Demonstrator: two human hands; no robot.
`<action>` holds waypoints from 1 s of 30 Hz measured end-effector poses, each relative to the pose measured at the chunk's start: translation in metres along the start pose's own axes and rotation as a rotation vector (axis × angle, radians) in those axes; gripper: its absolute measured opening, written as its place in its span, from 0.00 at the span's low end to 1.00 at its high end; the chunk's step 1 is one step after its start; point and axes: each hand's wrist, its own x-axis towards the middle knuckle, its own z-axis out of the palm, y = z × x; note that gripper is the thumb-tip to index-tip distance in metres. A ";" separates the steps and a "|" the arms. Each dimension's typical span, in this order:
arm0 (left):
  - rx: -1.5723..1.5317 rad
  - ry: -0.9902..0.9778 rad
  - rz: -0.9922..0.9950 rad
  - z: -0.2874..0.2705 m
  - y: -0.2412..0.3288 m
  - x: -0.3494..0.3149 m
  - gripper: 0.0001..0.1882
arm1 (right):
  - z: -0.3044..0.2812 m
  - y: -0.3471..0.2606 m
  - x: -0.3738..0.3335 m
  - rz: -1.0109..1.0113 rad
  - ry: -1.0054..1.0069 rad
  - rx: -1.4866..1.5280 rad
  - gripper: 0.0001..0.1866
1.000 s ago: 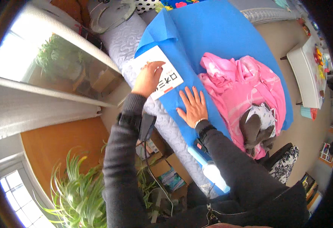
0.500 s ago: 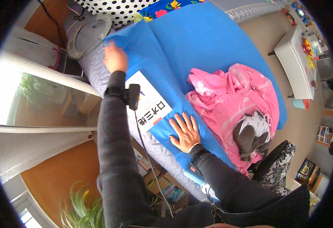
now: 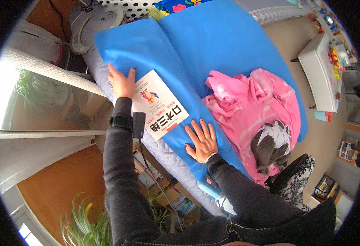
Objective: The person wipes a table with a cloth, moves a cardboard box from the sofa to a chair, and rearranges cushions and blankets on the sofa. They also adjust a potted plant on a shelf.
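Note:
A blue blanket (image 3: 229, 39) covers much of the bed, with a long fold running along its left side. My left hand (image 3: 123, 84) is at the blanket's left edge, thumb and index finger spread apart; its other fingers are partly hidden. Beside it a white book (image 3: 149, 98) with a colourful parrot picture lies tilted on the blanket. My right hand (image 3: 203, 141) rests flat on the blanket just past the book's lower right corner, fingers spread, holding nothing.
A crumpled pink blanket (image 3: 245, 106) lies right of my right hand, with a grey-and-white bundle (image 3: 272, 143) on it. Grey quilted bedding (image 3: 167, 160) borders the blue blanket. Open boxes (image 3: 176, 197) and a leafy plant (image 3: 85, 225) are below. A white table (image 3: 319, 69) stands far right.
My left hand has let go of the blanket's far left corner and moved nearer to me. That corner, lifted before, now lies spread out to the left.

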 end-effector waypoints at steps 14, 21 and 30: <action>-0.307 0.013 -0.230 0.006 -0.064 0.003 0.33 | 0.002 0.009 -0.004 -0.106 0.017 0.009 0.32; -0.674 -0.110 -0.336 -0.018 -0.080 -0.037 0.21 | 0.008 0.010 -0.010 -0.174 0.111 0.023 0.34; -0.836 -0.271 -0.644 -0.069 -0.001 -0.231 0.21 | -0.013 -0.019 -0.026 -0.176 0.060 -0.146 0.41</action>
